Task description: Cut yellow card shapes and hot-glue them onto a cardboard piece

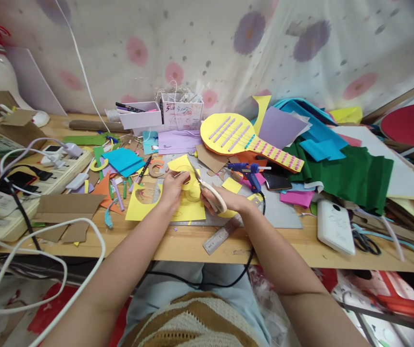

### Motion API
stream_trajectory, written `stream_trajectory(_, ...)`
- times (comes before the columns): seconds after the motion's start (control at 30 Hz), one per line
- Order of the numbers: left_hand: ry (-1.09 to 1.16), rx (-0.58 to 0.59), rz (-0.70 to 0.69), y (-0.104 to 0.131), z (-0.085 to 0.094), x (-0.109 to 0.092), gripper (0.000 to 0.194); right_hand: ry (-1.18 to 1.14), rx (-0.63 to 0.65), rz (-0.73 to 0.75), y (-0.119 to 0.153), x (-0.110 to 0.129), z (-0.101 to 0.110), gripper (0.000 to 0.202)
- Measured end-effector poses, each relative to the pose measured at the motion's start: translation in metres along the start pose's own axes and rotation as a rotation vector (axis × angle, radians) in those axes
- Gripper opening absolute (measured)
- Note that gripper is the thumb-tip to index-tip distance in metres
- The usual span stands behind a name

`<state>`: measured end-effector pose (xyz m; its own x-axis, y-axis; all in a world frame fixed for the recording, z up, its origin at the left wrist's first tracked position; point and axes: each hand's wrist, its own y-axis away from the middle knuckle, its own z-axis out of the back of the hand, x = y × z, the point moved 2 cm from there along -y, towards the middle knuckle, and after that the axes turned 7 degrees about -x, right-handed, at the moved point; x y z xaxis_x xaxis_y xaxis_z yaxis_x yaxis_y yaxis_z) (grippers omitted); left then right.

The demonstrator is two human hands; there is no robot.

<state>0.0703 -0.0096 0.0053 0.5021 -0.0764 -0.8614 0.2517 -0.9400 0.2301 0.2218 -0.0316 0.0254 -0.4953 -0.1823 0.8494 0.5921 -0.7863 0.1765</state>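
From where I stand, the left hand (175, 190) is closed in a pinch on a yellow sheet (195, 189), while the right hand (210, 203) is curled around white-handled scissors (220, 198), blades up against the sheet; I can't tell how wide they are parted. The sheet is held in front of the person, above a grey cutting mat (279, 218). Just left of it lies a cut-out yellow piece (135, 205) with a rounded gap. A metal ruler (218, 237) lies aslant near the right wrist, overlapping the mat's front edge. Beyond that hand sits a blue glue gun (252, 179), and behind it a yellow guitar-shaped craft (228, 129). Off to the right are dark green material (358, 173) and a white device (333, 229), with dark scissors (368, 243) beside it. At the back stand 2 white boxes (174, 118); far left, a power strip (30, 202) carries plugs and cables.
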Motion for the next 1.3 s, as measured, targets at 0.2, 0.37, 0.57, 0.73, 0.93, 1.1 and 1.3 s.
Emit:
stream_trajectory(0.2,-0.001,-0.022,0.035,0.000,0.002,0.000,0.034,0.015,-0.016,0.008,0.000,0.004,-0.001,0.059)
stream_trajectory(0.37,-0.005,-0.046,0.048,-0.001,0.002,0.001,0.035,0.039,-0.020,-0.004,0.000,0.005,-0.001,0.057)
stream_trajectory(0.57,0.004,-0.052,0.059,-0.001,0.003,0.002,0.034,0.044,-0.041,-0.020,0.000,0.005,-0.001,0.056)
stream_trajectory(0.73,0.001,-0.043,0.045,-0.001,0.003,0.002,0.034,0.025,-0.053,-0.056,0.000,0.007,-0.002,0.057)
stream_trajectory(0.93,-0.026,-0.037,0.022,-0.006,0.005,0.005,0.034,-0.034,-0.104,-0.089,-0.001,-0.004,-0.003,0.054)
stream_trajectory(1.1,-0.032,-0.034,0.022,-0.009,0.006,0.009,0.034,-0.082,-0.101,-0.098,-0.003,-0.012,-0.004,0.052)
stream_trajectory(1.3,-0.035,-0.033,0.007,-0.006,0.006,0.007,0.033,-0.071,-0.112,-0.098,-0.002,-0.011,-0.002,0.051)
